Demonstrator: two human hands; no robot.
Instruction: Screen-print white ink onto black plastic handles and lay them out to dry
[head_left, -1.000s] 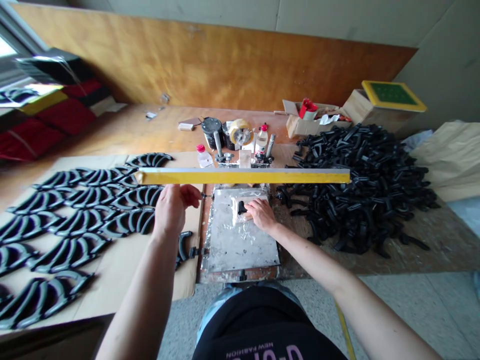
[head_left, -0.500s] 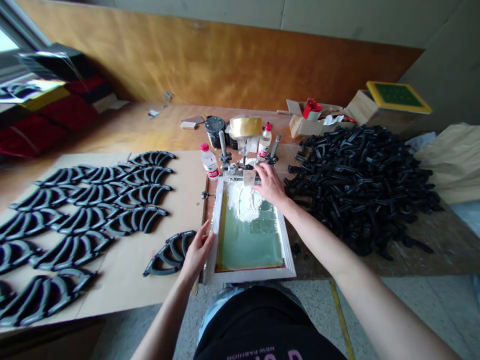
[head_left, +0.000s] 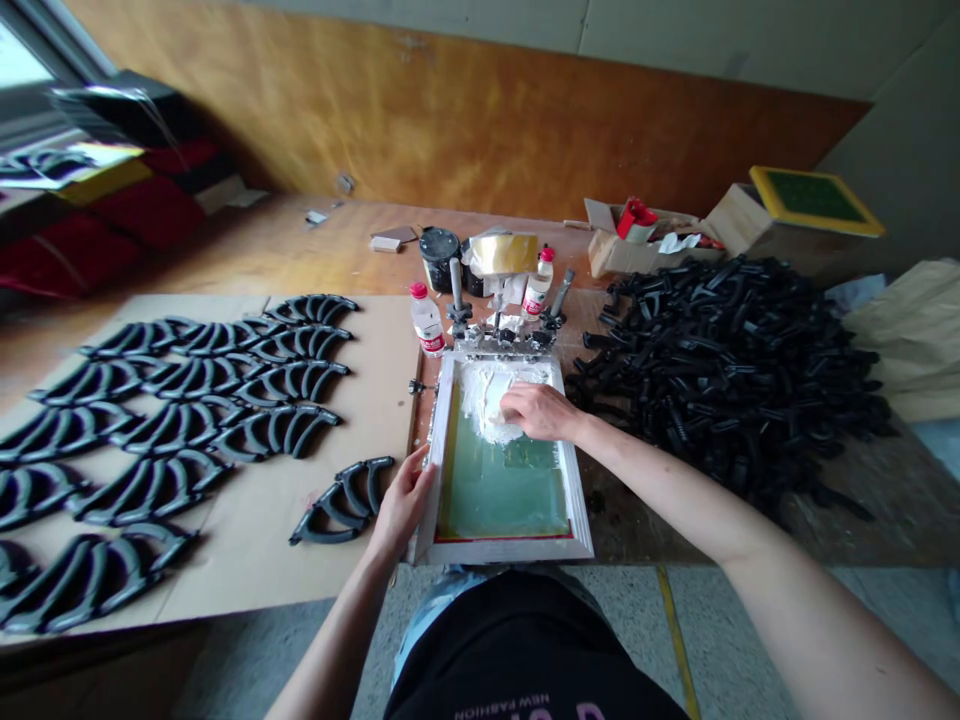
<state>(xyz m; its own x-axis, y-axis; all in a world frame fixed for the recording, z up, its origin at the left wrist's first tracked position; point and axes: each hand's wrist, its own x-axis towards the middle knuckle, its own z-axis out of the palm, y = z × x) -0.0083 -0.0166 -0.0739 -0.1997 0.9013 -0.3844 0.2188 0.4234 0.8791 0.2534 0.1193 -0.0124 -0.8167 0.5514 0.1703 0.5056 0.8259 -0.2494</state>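
A screen printing frame (head_left: 581,505) with pale metal sides and green mesh (head_left: 502,500) lies in front of me. White ink (head_left: 480,385) is smeared thickly over the mesh's far part. My right hand (head_left: 538,410) is closed over this ink, pinching a small pale squeegee (head_left: 501,412) that its fingers mostly hide. At the frame's left side, my left hand (head_left: 405,500) is closed on the edge, its fingertips partly hidden. Just left of that hand, a black curved, ribbed plastic part (head_left: 341,505) lies on cardboard.
Rows of similar black parts (head_left: 157,485) cover the cardboard (head_left: 255,520) at left. A large heap of black parts (head_left: 720,370) lies at right. Behind the frame are a metal hinge clamp (head_left: 502,342), two red-capped bottles (head_left: 427,325), a dark tub (head_left: 439,258) and a tape roll (head_left: 504,254).
My right hand has come nearer from the clamp and closed on the squeegee, now over the white ink. My left hand stays at the frame's side. The view has shifted slightly.
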